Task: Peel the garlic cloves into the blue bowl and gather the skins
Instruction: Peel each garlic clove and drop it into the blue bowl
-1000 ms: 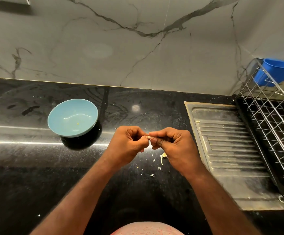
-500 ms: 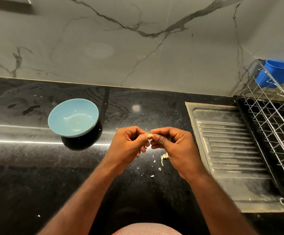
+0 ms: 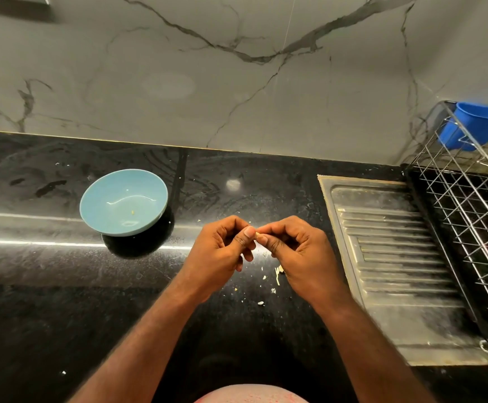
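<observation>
A small pale garlic clove (image 3: 256, 234) is pinched between the fingertips of both hands above the black counter. My left hand (image 3: 222, 251) holds it from the left with thumb and curled fingers; my right hand (image 3: 292, 251) pinches it from the right. Most of the clove is hidden by the fingers. The light blue bowl (image 3: 97, 205) sits on the counter to the left of the hands, holding only a tiny yellowish speck. Bits of garlic skin (image 3: 277, 276) lie scattered on the counter under and below the right hand.
A steel drainboard (image 3: 397, 266) lies to the right of the hands. Further right stands a wire dish rack (image 3: 470, 216) with a blue plastic cup (image 3: 481, 123) at its back. A marble wall rises behind the black counter (image 3: 62, 286).
Both hands stay together on the clove; the fingers have shifted slightly, the left thumb now lying over the clove's top. Bowl and skins have not moved.
</observation>
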